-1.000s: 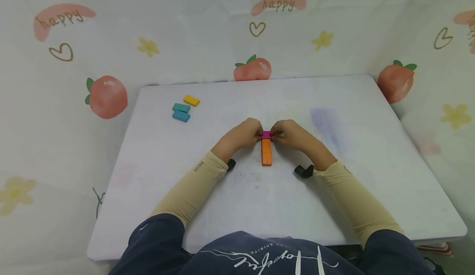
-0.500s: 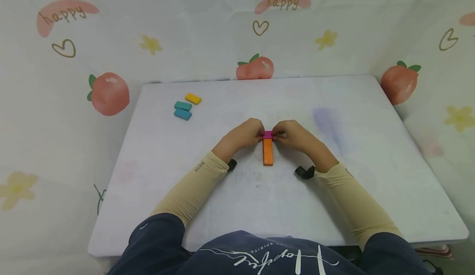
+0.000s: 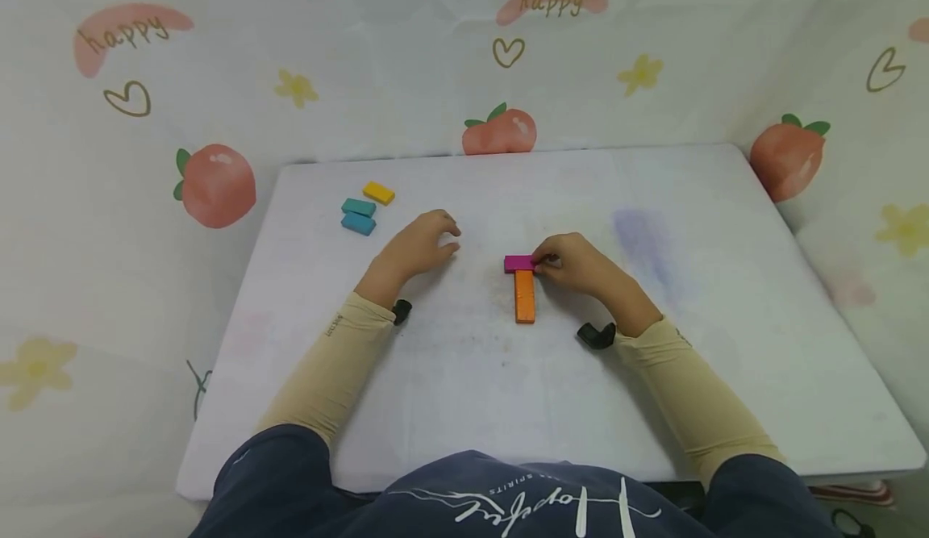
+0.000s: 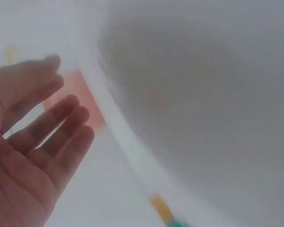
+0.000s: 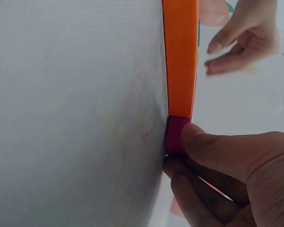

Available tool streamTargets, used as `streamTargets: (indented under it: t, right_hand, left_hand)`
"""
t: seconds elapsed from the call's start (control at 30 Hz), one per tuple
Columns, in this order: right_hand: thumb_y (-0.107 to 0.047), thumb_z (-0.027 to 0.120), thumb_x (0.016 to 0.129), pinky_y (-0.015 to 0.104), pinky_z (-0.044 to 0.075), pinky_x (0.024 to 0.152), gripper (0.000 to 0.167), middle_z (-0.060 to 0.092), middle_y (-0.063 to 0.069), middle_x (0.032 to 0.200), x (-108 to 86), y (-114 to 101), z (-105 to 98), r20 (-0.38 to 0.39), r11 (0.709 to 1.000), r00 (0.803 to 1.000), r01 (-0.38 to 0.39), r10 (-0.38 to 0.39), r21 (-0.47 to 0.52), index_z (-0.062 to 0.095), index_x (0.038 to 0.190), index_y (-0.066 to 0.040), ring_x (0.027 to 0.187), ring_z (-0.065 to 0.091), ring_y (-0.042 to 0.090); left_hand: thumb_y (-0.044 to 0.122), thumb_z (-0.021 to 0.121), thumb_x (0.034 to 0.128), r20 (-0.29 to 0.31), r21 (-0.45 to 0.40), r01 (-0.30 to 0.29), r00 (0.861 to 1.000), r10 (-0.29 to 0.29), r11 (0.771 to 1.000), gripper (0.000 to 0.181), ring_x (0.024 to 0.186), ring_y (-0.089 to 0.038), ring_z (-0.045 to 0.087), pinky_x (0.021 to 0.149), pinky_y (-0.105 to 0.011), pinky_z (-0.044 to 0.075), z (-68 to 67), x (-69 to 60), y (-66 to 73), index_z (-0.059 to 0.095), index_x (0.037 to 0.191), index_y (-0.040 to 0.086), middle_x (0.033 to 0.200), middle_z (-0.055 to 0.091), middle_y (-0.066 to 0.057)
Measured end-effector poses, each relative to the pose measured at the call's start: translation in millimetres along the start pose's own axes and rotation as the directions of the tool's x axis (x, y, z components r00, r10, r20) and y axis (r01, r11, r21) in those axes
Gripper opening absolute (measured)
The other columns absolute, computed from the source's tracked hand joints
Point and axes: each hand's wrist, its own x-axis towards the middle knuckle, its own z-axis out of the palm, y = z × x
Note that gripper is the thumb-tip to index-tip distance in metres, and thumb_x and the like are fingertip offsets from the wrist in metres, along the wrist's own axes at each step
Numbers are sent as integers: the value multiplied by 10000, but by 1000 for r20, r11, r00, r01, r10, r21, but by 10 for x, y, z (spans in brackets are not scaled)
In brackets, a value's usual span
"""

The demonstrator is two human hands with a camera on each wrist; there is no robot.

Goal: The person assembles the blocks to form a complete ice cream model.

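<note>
A magenta block point(image 3: 518, 263) lies crosswise against the far end of an orange block point(image 3: 525, 297), so the two make a T on the white table. My right hand point(image 3: 576, 264) pinches the magenta block's right end between thumb and fingers; the right wrist view shows the thumb point(image 5: 213, 146) on its side. To the left, apart from both blocks, my left hand point(image 3: 421, 246) is above the table with nothing in it. Its fingers are loosely extended in the left wrist view, where the hand point(image 4: 42, 127) appears palm-side.
Toward the back left of the table point(image 3: 450, 425) lie a yellow block point(image 3: 378, 193), a green block point(image 3: 359, 207) and a blue block point(image 3: 358, 224), the latter two touching. A patterned cloth point(image 3: 406, 62) hangs behind the table's far edge.
My left hand has let go of the magenta block's left end and moved left, its fingers spreading. The right hand keeps its pinch, and the blocks look unmoved.
</note>
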Motion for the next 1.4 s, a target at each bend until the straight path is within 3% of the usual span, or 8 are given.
streamTargets:
  t: [0.2, 0.37, 0.47, 0.57, 0.67, 0.93, 1.2, 1.4]
  right_hand:
    - [-28, 752, 951, 484, 608, 953, 168, 792, 152, 1085, 5, 9, 0, 2, 1000, 1000, -10, 10, 8, 797, 1106, 20, 1017, 717, 298]
    - [-14, 759, 941, 485, 611, 924, 157, 796, 159, 1059, 3, -1, -3, -16, 1000, 1000, 25, -25, 4, 799, 1086, 31, 988, 723, 301]
    - [-5, 758, 939, 486, 613, 903, 147, 799, 162, 1045, -6, 3, 1, -22, 999, 999, 42, -42, 5, 799, 1074, 35, 969, 727, 299]
    - [-5, 757, 941, 483, 614, 895, 146, 800, 160, 1045, -13, 14, 6, -17, 999, 999, 44, -44, 12, 801, 1075, 32, 964, 725, 295]
    - [-6, 760, 939, 481, 613, 898, 149, 799, 155, 1048, -15, 20, 2, -13, 999, 999, 37, -37, 13, 800, 1078, 27, 963, 722, 292]
    - [-21, 758, 949, 490, 613, 947, 170, 787, 163, 1082, -7, 17, 5, -7, 999, 1000, 27, -26, 46, 778, 1108, 34, 1025, 733, 311]
    - [-35, 753, 957, 494, 607, 970, 194, 782, 170, 1117, -14, 9, -2, 3, 997, 1000, -12, 12, 75, 771, 1138, 34, 1067, 734, 322]
    - [-29, 759, 950, 500, 601, 959, 185, 787, 165, 1103, -20, 25, -19, 0, 997, 1000, -9, 9, 77, 782, 1124, 26, 1055, 727, 320]
  left_hand:
    - [83, 642, 1039, -72, 26, 134, 989, -132, 991, 314, 1391, -406, 548, 1224, -526, 414, -367, -262, -464, 671, 1314, -67, 1389, 627, -244]
    - [82, 648, 1020, -138, 41, 271, 955, -263, 962, 368, 1363, -455, 539, 1197, -586, 422, -591, -429, -808, 655, 1353, -76, 1406, 591, -285]
    - [90, 638, 1015, -123, 39, 340, 935, -334, 939, 437, 1320, -470, 541, 1169, -621, 431, -651, -492, -970, 606, 1406, -104, 1417, 558, -316]
    - [86, 617, 1025, -69, 9, 398, 916, -396, 917, 472, 1392, -468, 488, 1211, -632, 383, -661, -525, -1073, 556, 1456, -95, 1498, 503, -323]
    - [72, 625, 1023, -35, -28, 416, 909, -416, 909, 465, 1438, -460, 459, 1231, -625, 366, -648, -522, -1105, 562, 1460, -74, 1529, 494, -305]
    - [35, 660, 995, -42, -11, 385, 922, -385, 923, 424, 1288, -441, 537, 1173, -601, 440, -597, -472, -1079, 625, 1398, -89, 1353, 536, -292]
    - [76, 685, 989, -20, -43, 394, 919, -395, 918, 426, 1389, -431, 513, 1206, -599, 413, -557, -426, -965, 636, 1385, -76, 1497, 549, -288]
    - [67, 682, 964, 21, -79, 353, 936, -353, 932, 417, 1245, -381, 555, 1127, -560, 488, -494, -368, -868, 668, 1362, -57, 1387, 608, -261]
